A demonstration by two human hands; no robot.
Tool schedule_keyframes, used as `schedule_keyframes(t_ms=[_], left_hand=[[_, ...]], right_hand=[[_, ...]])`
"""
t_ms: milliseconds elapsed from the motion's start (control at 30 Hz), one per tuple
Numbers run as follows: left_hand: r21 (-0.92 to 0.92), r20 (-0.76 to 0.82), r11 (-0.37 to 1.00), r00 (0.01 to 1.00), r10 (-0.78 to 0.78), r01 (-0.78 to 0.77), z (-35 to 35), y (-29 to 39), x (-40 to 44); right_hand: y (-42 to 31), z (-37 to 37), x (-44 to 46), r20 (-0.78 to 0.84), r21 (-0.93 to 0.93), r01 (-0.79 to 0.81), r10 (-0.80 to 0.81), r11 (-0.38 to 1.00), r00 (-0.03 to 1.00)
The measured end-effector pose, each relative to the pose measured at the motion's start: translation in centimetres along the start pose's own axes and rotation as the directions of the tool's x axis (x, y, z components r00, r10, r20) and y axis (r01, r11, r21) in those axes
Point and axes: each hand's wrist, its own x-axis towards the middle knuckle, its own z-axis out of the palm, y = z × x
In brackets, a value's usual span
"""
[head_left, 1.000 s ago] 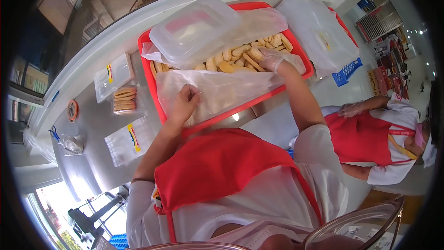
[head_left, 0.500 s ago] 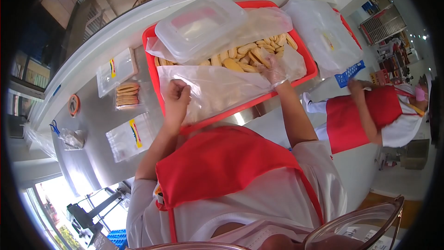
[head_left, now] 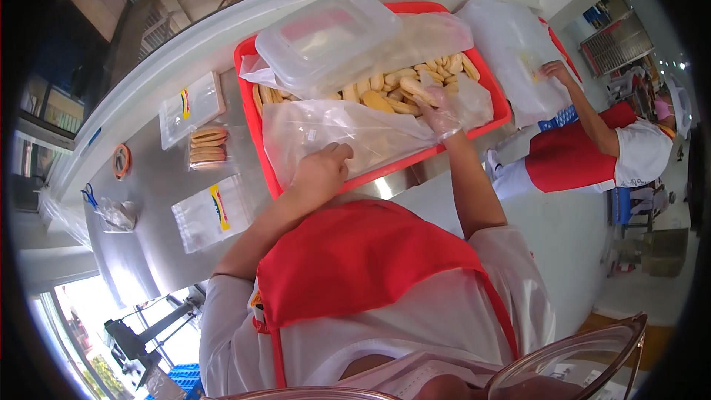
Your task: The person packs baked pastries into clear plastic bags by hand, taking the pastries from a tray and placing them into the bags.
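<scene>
A red tray [head_left: 249, 127], lined with whitish translucent sheet [head_left: 311, 126], holds many long golden ladyfinger biscuits [head_left: 379, 102]. My right hand [head_left: 443, 112], in a clear plastic glove, is closed around ladyfinger biscuits at the right part of the pile; how many it grips is hidden. My bare left hand [head_left: 324, 169] lies over the tray's near edge, on the folded-back liner sheet, with its fingers curled in. Whatever is under those fingers does not show. A clear plastic lidded box [head_left: 326, 37] rests on the far left of the tray.
On the metal table [head_left: 152, 200] to the left are a packed bag of biscuits [head_left: 208, 147], stacks of labelled bags [head_left: 191, 111] [head_left: 211, 211], orange tape [head_left: 121, 161] and blue scissors [head_left: 89, 195]. A covered tray [head_left: 511, 59] stands right, where a co-worker in a red apron [head_left: 570, 155] reaches.
My left hand has moved right and nearer me, down to the tray's near edge. My right hand stays at the biscuits. The co-worker's arm now reaches onto the covered tray.
</scene>
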Motion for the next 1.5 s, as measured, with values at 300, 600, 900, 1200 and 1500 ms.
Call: schedule_keyframes(t_ms=[300,600,900,1200,1500], left_hand=[[-0.35,-0.192,0.928,0.96,-0.204,0.127,-2.4,-1.3,2.5],[-0.818,0.29,0.383,0.882,-0.371,0.43,0.5,0.0,3.5],[-0.249,-0.228,0.966,0.974,0.012,-0.071,-1.1,2.9,2.5],[-0.188,-0.284,0.954,0.943,0.174,-0.233,-0.1,4.5,0.2],[0.02,-0.143,0.823,0.813,0.564,-0.568,-1.7,4.4,0.3]], right_hand=[[-12.0,-6.3,-3.0,-0.099,0.846,0.045,0.073,0.532,0.992],[-13.9,-6.8,-6.8,0.187,0.301,0.264,-0.329,0.916,0.926],[-13.9,-5.7,-7.2,0.284,-0.071,0.7,-0.658,0.711,0.697],[-16.1,-0.6,-7.4,0.7,0.71,-0.704,0.122,-0.008,0.704],[-15.2,1.8,-6.4,0.515,0.762,-0.222,-0.361,0.608,0.777]])
